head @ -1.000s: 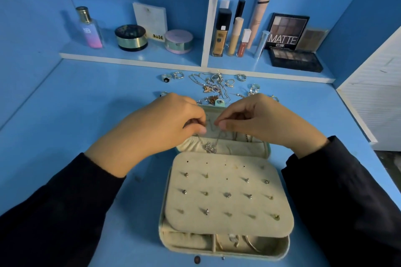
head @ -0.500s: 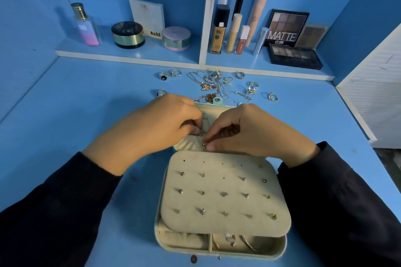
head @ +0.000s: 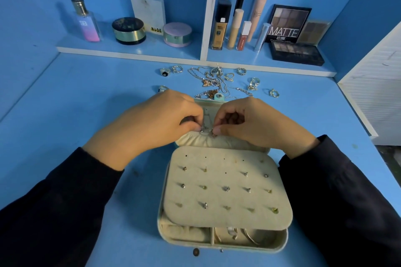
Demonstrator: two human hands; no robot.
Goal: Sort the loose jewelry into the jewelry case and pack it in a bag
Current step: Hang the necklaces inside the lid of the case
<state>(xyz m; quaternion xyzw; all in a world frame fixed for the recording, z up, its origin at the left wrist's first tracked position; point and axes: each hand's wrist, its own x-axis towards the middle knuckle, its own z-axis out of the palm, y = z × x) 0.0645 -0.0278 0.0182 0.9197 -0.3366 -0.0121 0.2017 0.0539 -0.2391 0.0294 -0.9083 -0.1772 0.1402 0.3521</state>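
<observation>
I see the case [head: 217, 246] lying open on the blue table [head: 65, 104], right in front of me. A soft pad [head: 217, 178] lies flat over the near half of it. Small studs [head: 226, 188] sit in rows on the pad.

Both hands are over the far half of the case, close together. The left hand [head: 152, 123] pinches a thin chain [head: 212, 134] with thumb and finger. The right hand [head: 256, 123] pinches the same chain just beside it. The other fingers of both hands are curled in. The chain is right at the top edge of a puffy pocket [head: 193, 139] in the far half of the case. I cannot tell if the chain is hooked on anything.

Under the pad, at the near side, I see two small boxes in the case. A ring [head: 231, 231] and a thin bangle [head: 249, 236] lie in the right one.

More loose jewelry waits on the table behind the hands. There is a tangle of chains [head: 213, 81] in the middle. A dark-stone ring [head: 165, 72] lies to its left and a silver ring [head: 274, 93] to its right.

A tiny dark bead [head: 196, 251] lies on the table just in front of the case.

Makeup stands on the shelf [head: 130, 54] at the back.
</observation>
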